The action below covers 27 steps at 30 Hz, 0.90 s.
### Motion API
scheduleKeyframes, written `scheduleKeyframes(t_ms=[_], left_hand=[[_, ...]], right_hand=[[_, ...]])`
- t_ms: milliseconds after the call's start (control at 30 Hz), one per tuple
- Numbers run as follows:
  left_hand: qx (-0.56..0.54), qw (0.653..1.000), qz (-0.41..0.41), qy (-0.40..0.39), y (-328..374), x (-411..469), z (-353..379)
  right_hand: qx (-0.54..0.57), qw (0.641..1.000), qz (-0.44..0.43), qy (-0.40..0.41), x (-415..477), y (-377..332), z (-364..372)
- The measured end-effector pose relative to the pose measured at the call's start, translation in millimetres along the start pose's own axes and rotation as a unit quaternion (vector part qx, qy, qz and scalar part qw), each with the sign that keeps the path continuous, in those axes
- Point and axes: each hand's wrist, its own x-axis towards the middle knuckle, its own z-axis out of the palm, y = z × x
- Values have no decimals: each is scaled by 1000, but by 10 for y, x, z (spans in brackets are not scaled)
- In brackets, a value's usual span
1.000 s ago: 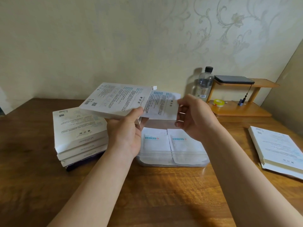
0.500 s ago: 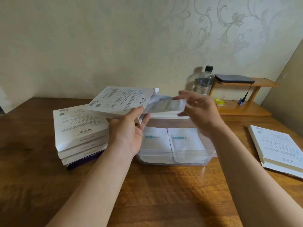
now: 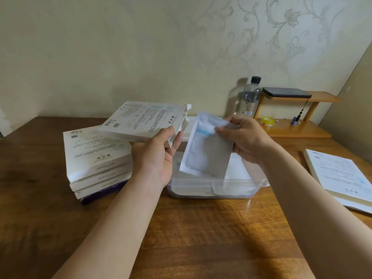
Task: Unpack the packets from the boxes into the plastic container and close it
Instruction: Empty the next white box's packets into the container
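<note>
My left hand (image 3: 156,156) holds a flat white box (image 3: 145,119) by its open right end, raised above the table. My right hand (image 3: 244,137) grips a white packet (image 3: 207,152) by its top edge; the packet hangs tilted over the clear plastic container (image 3: 259,183), its lower end inside the rim. White packets lie flat in the container's bottom. A stack of three white boxes (image 3: 96,158) stands to the left of the container, on a dark purple one.
Two flat white boxes (image 3: 342,176) lie at the right edge of the wooden table (image 3: 201,238). At the back right stand a water bottle (image 3: 250,97) and a small wooden shelf (image 3: 298,129) with a dark device and a tape roll.
My right hand has drawn the packet fully out of the box and swung it down from level to hanging over the container. The left hand keeps the box in place.
</note>
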Motion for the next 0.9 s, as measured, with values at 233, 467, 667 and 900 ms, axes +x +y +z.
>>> scheduleKeyframes(t_ms=[233, 467, 667, 900], left_hand=[[2, 1000, 4, 7, -6, 11, -2], [0, 1000, 3, 11, -8, 15, 7], [1, 1000, 1, 7, -11, 28, -5], [3, 1000, 2, 1, -16, 39, -13]], right_hand=[[-134, 982, 118, -60, 94, 82, 193], [-461, 880, 28, -110, 63, 160, 285], [-700, 693, -127, -116, -82, 127, 296], [-668, 690, -12, -279, -93, 168, 353]])
